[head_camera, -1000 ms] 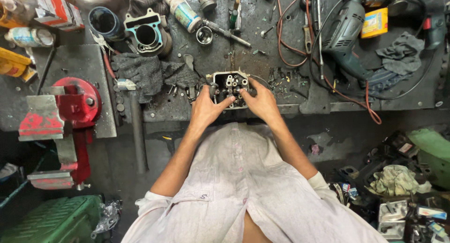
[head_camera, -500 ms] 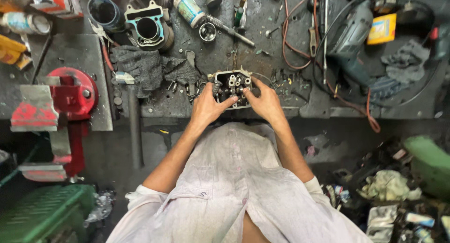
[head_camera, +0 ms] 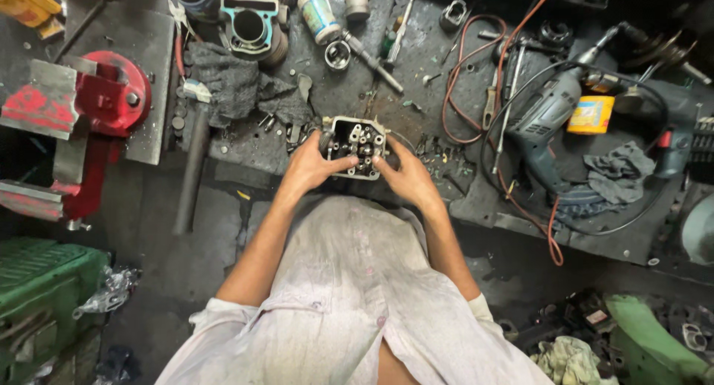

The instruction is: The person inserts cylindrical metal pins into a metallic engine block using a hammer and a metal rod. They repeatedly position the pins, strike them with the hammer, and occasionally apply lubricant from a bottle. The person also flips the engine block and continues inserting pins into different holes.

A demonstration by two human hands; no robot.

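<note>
Workbench (head_camera: pixel 416 95): dark, oil-stained metal surface across the upper half of the frame, strewn with parts and tools.
Change from the earlier views: the bench clutter sits slightly differently in the frame, a shift of the head camera; both hands and the part between them are in the same place at the bench's near edge. Judged from this, the work is a steady hold and close fingering of the part, not a move of it.
Bench vice (head_camera: pixel 82 125): red, at the left edge of the frame, well apart from the hands.
Electric drill (head_camera: pixel 547 117): grey-blue, right of centre, its cable looping around it; not touched.
Cylinder block (head_camera: pixel 249 28): teal-rimmed, upper left of centre, beyond a dark rag (head_camera: pixel 238 91).
Yellow tin (head_camera: pixel 593 114): upper right, just beside the drill.
Cylinder head (head_camera: pixel 355 146): small grey casting with open ports facing up, centre of the frame, resting at the bench edge.
Left hand (head_camera: pixel 312 166): wrapped on the casting's left side, thumb lying across its top face.
Right hand (head_camera: pixel 405 177): closed against the casting's right side, fingertips on the upper face.
Relation: the casting lies between the two hands, both touching it; whether it is lifted off the bench cannot be told.
</note>
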